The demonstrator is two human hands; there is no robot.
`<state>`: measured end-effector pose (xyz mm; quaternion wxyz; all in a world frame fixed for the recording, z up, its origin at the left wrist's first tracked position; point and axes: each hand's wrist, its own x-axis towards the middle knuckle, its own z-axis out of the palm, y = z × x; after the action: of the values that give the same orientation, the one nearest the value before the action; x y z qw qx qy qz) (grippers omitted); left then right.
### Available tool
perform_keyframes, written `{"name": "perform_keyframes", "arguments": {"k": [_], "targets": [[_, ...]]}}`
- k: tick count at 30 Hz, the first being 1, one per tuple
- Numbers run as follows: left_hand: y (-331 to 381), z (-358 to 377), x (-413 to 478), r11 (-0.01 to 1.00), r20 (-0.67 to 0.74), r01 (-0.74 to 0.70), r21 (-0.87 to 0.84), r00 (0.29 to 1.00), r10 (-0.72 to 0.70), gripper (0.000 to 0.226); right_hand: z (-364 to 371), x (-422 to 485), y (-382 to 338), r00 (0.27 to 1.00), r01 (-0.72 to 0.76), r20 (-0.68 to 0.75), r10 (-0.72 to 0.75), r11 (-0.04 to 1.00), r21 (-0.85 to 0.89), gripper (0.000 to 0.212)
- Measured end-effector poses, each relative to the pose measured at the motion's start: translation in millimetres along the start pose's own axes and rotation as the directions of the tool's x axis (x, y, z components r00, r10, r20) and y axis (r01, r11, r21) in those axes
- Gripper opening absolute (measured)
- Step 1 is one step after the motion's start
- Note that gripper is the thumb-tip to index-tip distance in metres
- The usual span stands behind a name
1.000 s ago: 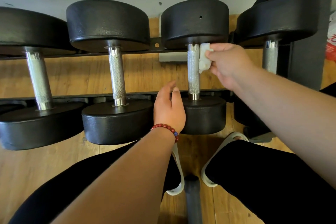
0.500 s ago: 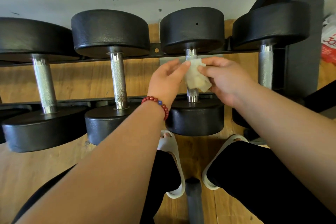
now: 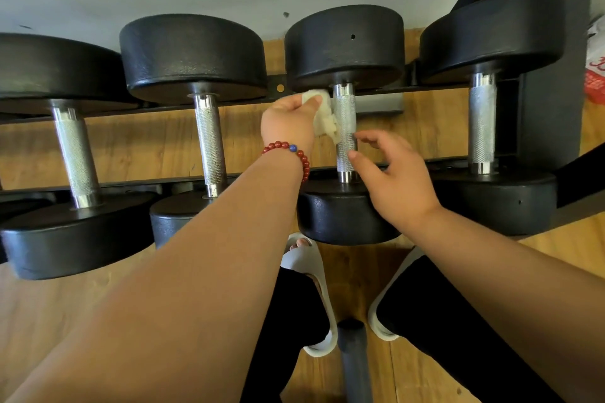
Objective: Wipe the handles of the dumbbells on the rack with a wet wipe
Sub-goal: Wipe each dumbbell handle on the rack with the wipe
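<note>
wipe: white wad (image 3: 324,119) pinched by left hand (image 3: 288,123), pressed on the left edge of the third dumbbell's handle (image 3: 345,114), near its top.
right hand (image 3: 397,181): fingers loosely spread, holding nothing, just beside the handle's lower right edge.
room: open gaps on both sides.

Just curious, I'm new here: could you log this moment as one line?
left hand: holds wet wipe against third dumbbell handle | right hand: open, by handle | stage: wiping
</note>
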<state>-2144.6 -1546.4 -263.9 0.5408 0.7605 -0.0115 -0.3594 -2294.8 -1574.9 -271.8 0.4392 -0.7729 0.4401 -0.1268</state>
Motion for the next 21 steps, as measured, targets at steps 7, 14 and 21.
{"name": "perform_keyframes", "arguments": {"k": [7, 14, 21], "targets": [[-12.1, 0.4, 0.6, 0.999, 0.173, -0.016, -0.048, 0.985, 0.024, 0.010, 3.9, 0.5, 7.0, 0.999, 0.011, -0.034, -0.010, 0.999, 0.031, 0.029], [-9.0, 7.4, 12.4, 0.996, 0.081, -0.087, -0.007, 0.993, 0.087, 0.023, 3.3, -1.4, 6.2, 0.998, 0.010, -0.055, -0.006, 0.998, 0.062, 0.027], [-10.5, 7.8, 13.5, 0.999, 0.146, -0.015, -0.053, 0.989, 0.022, 0.006, 3.9, -0.9, 8.1, 0.997, 0.035, -0.070, -0.031, 0.997, 0.063, 0.024]]}}
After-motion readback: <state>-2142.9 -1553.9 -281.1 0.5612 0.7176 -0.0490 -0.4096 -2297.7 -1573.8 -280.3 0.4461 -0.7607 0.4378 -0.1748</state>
